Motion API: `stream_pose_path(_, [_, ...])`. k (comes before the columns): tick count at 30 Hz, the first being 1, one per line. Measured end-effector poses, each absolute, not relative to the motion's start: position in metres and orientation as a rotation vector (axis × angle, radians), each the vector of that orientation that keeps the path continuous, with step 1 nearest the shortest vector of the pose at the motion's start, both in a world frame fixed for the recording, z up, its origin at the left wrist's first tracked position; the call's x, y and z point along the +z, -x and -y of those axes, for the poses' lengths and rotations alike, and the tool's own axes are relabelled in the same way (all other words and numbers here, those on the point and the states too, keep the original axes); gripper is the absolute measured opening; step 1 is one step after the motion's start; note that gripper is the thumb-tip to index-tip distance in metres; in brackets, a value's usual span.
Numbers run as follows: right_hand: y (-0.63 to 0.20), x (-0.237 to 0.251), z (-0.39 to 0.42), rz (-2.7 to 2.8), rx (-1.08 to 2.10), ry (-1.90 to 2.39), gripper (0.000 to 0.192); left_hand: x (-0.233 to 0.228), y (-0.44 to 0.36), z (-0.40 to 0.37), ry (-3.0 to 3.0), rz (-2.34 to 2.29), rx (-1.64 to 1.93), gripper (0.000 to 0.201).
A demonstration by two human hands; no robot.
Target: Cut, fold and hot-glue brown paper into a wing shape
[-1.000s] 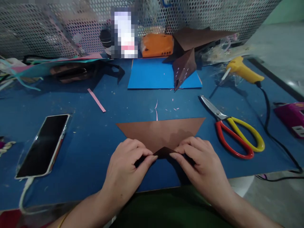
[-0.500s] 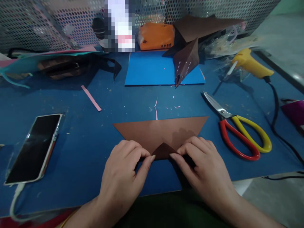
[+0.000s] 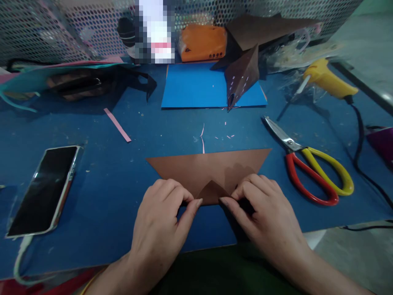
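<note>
Brown paper [image 3: 208, 168] lower centre: folded-up tip taller than a second ago; left hand [image 3: 162, 221] and right hand [image 3: 264, 217] pinch its base corners, crease forming.

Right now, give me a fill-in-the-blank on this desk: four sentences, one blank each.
1. Both hands, left hand and right hand, press on the folded ____ paper.
2. The scissors have one yellow handle and one ____ handle.
3. The phone lies face up, its screen ____.
4. The glue gun is ____ in colour.

Missing words: brown; red; dark; yellow
</note>
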State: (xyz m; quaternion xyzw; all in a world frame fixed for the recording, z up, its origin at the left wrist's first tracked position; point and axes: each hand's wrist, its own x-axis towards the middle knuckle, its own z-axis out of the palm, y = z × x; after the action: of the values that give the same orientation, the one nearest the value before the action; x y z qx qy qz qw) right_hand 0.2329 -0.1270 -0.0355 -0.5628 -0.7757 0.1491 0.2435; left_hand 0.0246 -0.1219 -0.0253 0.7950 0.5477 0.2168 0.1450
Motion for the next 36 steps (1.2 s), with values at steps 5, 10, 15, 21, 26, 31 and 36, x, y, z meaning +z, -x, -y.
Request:
stream_pose_path(5, [-0.2325,-0.0364,0.1274,2.134,0.376,1.544,0.026,-0.0257,-0.0255,0.121,-2.335,-1.581,0.611,0.026])
stream_pose_path(10, [-0.232,-0.0354,0.1284,2.145,0.385,1.553,0.025,-0.0243,-0.025,0.1213,-2.362,-1.565,0.576,0.025])
stream_pose_path(15, [-0.2309,-0.0352,0.1277,2.146,0.379,1.571,0.025,-0.0245,-0.0248,0.1215,-2.386,-1.564,0.559,0.026])
stream_pose_path(21, [-0.2295,-0.0362,0.1282,2.156,0.352,1.59,0.026,-0.0245,-0.0261,0.1209,-2.383,-1.575,0.537,0.025])
stream_pose_path(26, [-0.2291,-0.0364,0.1282,2.149,0.359,1.593,0.025,-0.0229,-0.0261,0.1218,-2.353,-1.597,0.481,0.025])
stream_pose_path(31, [-0.2304,-0.0375,0.1297,2.123,0.372,1.582,0.021,-0.0244,-0.0268,0.1237,-2.449,-1.596,0.58,0.02])
stream_pose_path(36, [-0.23,-0.04,0.1303,2.112,0.362,1.551,0.014,-0.0276,-0.0304,0.1275,-2.788,-1.332,0.661,0.025])
